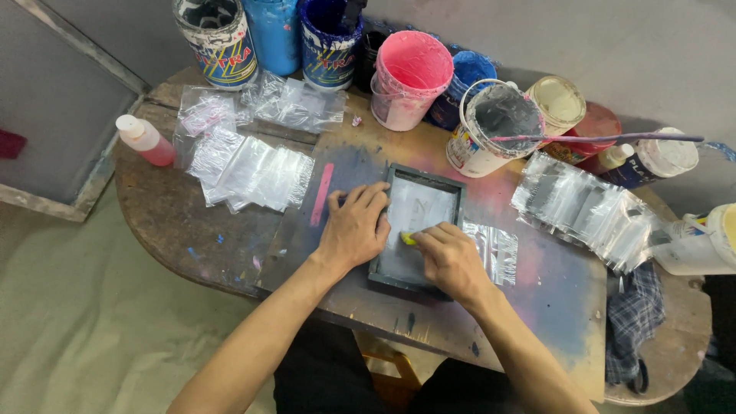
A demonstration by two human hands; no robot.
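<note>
while left hand (pixel 354 226) steadies frame (pixel 418 227), right hand (pixel 451 259) presses yellow pad (pixel 408 238) inside.

A small dark-framed printing screen (pixel 418 222) lies flat on the paint-stained tabletop (pixel 192 230), its pale grey mesh facing up. A small yellow piece (pixel 408 238) rests on the mesh near its left edge.
</note>
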